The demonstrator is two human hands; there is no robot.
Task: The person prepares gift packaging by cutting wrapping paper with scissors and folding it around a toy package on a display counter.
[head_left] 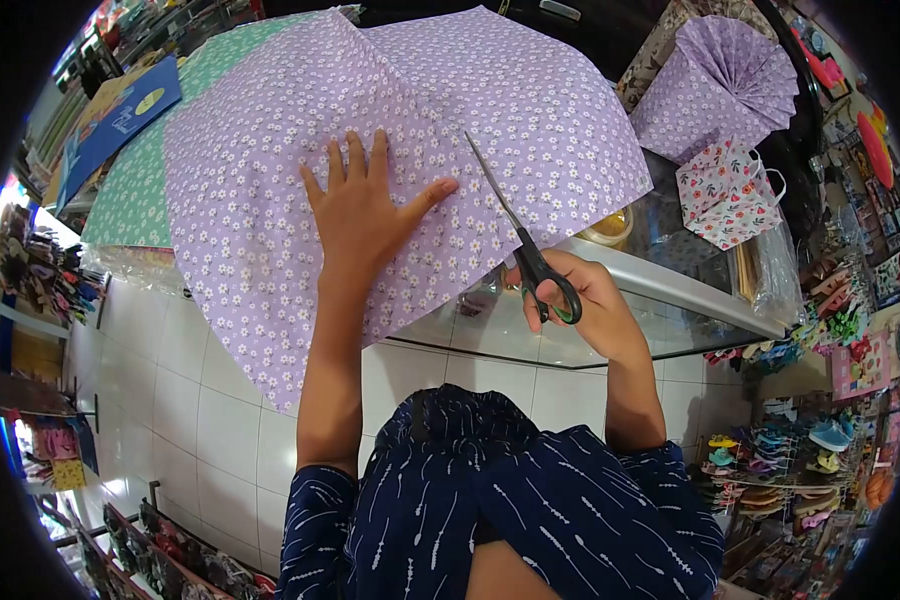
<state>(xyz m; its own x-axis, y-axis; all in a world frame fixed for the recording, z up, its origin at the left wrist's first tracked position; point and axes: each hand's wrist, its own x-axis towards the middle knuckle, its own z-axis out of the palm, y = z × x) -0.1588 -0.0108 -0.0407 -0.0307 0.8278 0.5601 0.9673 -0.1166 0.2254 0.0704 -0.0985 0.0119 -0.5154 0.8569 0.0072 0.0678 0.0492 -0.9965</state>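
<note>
A large sheet of purple wrapping paper (pixel 250 190) with white daisies lies spread over the counter, its near corner hanging past the front edge. My left hand (pixel 358 215) rests flat on this paper with the fingers spread. My right hand (pixel 580 300) grips a pair of scissors (pixel 530 255) by its black and green handles. The scissors' blades point away from me, over the right part of the sheet, and look closed together. Under the purple sheet, on the left, shows green flowered paper (pixel 135 200).
A glass display counter (pixel 690 290) with a metal edge supports the paper. At its right stand a purple fan-topped wrapped gift (pixel 715 90) and a white floral bag (pixel 730 195). A blue card (pixel 120 130) lies at left. Racks of goods (pixel 780 455) line the sides.
</note>
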